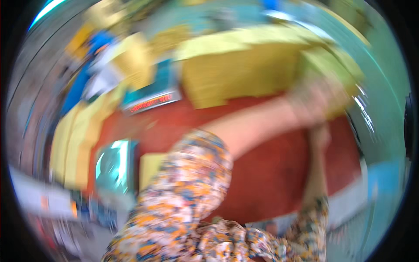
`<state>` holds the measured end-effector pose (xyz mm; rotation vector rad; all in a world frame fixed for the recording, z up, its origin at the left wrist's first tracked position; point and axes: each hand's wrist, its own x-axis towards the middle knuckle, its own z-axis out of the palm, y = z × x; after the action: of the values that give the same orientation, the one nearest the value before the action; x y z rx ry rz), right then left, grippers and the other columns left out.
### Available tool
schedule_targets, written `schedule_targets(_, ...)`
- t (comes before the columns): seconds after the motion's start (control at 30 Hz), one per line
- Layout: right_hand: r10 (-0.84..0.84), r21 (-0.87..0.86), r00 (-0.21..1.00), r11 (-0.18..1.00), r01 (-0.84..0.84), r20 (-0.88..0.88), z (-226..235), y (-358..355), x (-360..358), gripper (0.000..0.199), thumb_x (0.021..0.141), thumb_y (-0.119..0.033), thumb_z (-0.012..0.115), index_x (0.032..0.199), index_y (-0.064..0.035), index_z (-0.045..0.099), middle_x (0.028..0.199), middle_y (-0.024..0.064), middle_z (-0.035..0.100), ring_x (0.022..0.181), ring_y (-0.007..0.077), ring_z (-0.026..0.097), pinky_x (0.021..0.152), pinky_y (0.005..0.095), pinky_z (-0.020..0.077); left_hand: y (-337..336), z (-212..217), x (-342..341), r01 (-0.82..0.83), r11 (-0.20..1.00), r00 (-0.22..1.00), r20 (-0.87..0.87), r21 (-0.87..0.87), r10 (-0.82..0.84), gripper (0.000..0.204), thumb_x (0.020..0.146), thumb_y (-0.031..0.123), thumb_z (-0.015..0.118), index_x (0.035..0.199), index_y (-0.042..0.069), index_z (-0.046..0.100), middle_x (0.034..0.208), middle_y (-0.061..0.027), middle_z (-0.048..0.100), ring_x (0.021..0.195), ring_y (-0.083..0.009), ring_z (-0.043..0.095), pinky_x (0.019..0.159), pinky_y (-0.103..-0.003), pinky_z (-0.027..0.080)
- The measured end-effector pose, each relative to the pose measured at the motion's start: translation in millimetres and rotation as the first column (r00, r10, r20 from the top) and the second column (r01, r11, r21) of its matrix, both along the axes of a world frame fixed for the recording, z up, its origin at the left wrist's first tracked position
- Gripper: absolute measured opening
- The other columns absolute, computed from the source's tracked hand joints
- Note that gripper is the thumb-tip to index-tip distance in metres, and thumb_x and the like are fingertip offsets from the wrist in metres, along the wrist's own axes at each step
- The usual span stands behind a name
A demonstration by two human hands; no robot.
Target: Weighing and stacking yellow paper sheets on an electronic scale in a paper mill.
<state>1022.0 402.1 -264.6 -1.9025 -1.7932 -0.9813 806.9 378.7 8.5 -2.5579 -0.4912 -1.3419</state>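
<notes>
Motion blur covers the whole view. My left arm, in a flowered sleeve, stretches across to the right, and my left hand (pixel 316 96) is at the right end of a long row of yellow paper-like stacks (pixel 238 72). Below it, my right hand (pixel 321 135) reaches up close to the same end. A paler yellow-green piece (pixel 325 63) stands there, just beyond my left hand. Whether either hand grips it is smeared, as are the fingers of both.
The red tabletop (pixel 262 161) lies beneath my arms. On its left are a shiny green packet (pixel 115 168), a yellow piece (pixel 150 168) and long yellow stacks (pixel 80 144). Farther back, a teal box-like item (pixel 152 89) with a printed edge sits beside yellow sheets (pixel 135 61).
</notes>
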Motion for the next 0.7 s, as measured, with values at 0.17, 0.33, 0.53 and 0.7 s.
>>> schedule_targets(0.17, 0.134, -0.040, 0.511, 0.948, -0.316, -0.849, 7, -20, 3, 0.028, 0.090, -0.003, 0.052, 0.117, -0.0020, 0.058, 0.112, 0.0133, 0.063, 0.106, 0.0273, 0.060, 0.093, 0.0381, 0.0472, -164, -27, -168, -0.066, 0.942, 0.981, -0.194, -0.330, 0.001, 0.061, 0.077, 0.019, 0.073, 0.133, 0.012, 0.051, 0.144, -0.0208, 0.039, 0.130, -0.0353, 0.044, 0.105, -0.048, 0.038)
schedule_targets(0.33, 0.184, 0.005, 0.498, 0.941, -0.339, -0.847, 19, -71, -40, 0.023, 0.089, -0.001, 0.052, 0.111, -0.0007, 0.059, 0.108, 0.0129, 0.063, 0.100, 0.0261, 0.060, 0.090, 0.0364, 0.0471, -339, -32, -366, -0.566, 0.645, 0.801, -0.158, -0.514, 0.577, 0.052, 0.080, 0.012, 0.070, 0.127, 0.000, 0.052, 0.142, -0.0239, 0.041, 0.128, -0.0404, 0.046, 0.103, -0.045, 0.042)
schedule_targets(0.53, 0.289, 0.302, -0.113, 0.776, -0.553, -0.951, 83, -170, -234, 0.020, 0.091, 0.003, 0.049, 0.105, -0.0002, 0.062, 0.102, 0.0064, 0.061, 0.096, 0.0177, 0.059, 0.086, 0.0306, 0.0492, -542, -39, -532, -0.479, 0.255, 0.214, 0.170, -0.840, 0.962, 0.023, 0.092, 0.003, 0.058, 0.114, 0.000, 0.062, 0.125, -0.0121, 0.060, 0.103, -0.0173, 0.064, 0.084, -0.029, 0.052)
schedule_targets(0.7, 0.305, 0.398, -0.292, 0.390, -0.830, -0.907, 188, -341, -492, 0.021, 0.089, 0.009, 0.048, 0.101, 0.0001, 0.062, 0.097, 0.0054, 0.062, 0.092, 0.0132, 0.058, 0.084, 0.0272, 0.0479, -655, -62, -626, -0.388, 0.285, 0.075, 0.278, -0.876, 0.958, 0.022, 0.090, 0.003, 0.062, 0.111, -0.003, 0.063, 0.113, -0.0108, 0.065, 0.095, -0.0150, 0.066, 0.079, -0.027, 0.052)
